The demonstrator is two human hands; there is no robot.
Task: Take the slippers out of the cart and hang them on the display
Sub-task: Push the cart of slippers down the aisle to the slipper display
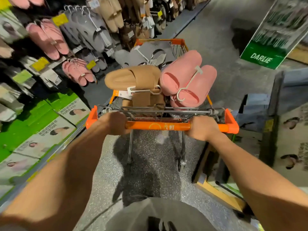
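The slippers lie heaped in the cart [180, 45], just beyond the handle bar [158, 126]: one pink pair [186, 80] at the right edge, one tan pair [138, 80] at the left, grey ones [146, 54] at the far end, count unclear. The pink pair's long axis runs away from me, its white hanger hook [181, 95] toward my right hand [202, 129], the nearer one. My left hand [115, 123] and right both have fingers wrapped on the bar. The display [83, 35] hangs along my left.
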